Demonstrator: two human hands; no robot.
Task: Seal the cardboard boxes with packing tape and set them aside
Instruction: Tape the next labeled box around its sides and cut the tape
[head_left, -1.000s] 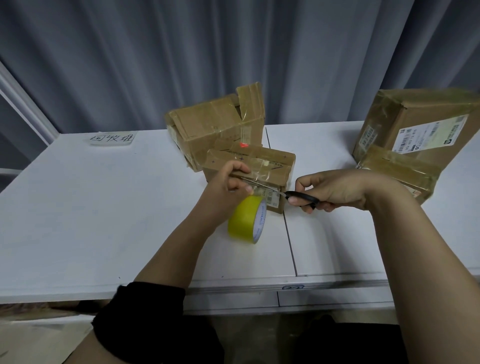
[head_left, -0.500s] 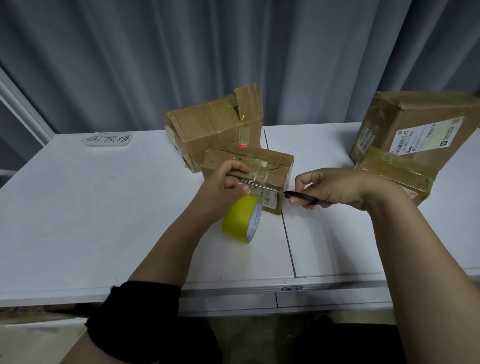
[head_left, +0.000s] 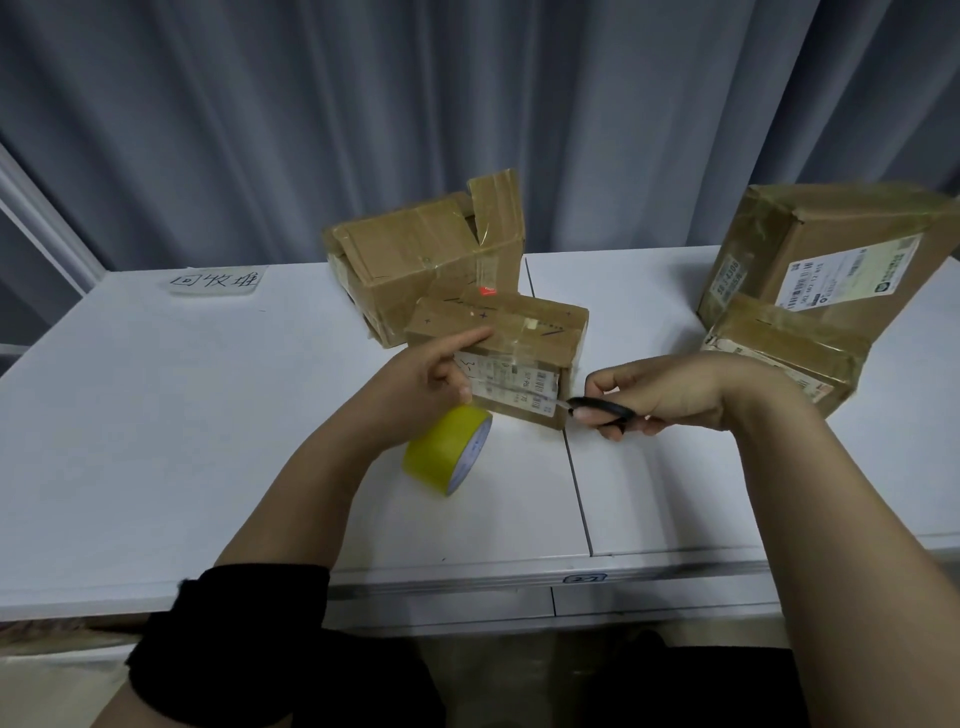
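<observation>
A small cardboard box (head_left: 524, 332) with printed labels sits mid-table. My left hand (head_left: 421, 384) is in front of it, index finger stretched along its top front edge. The other fingers curl over the top of a yellow tape roll (head_left: 447, 457), which tilts on the table beneath them. My right hand (head_left: 660, 395) grips black-handled scissors (head_left: 602, 410) at the box's right front corner, blades pointing left. Whether a tape strip runs between my hands is unclear. A bigger box (head_left: 415, 265) with one flap standing up is right behind the small one.
Two taped boxes stand at the right: a tall tilted one (head_left: 831, 244) and a low one (head_left: 784, 348) against it. A handwritten paper label (head_left: 213, 280) lies at the far left of the white table (head_left: 156, 441). A grey curtain hangs behind.
My left index finger has stretched out along the box's edge. The scissor blades have drawn back to the right, away from my left hand. The view has shifted slightly.
</observation>
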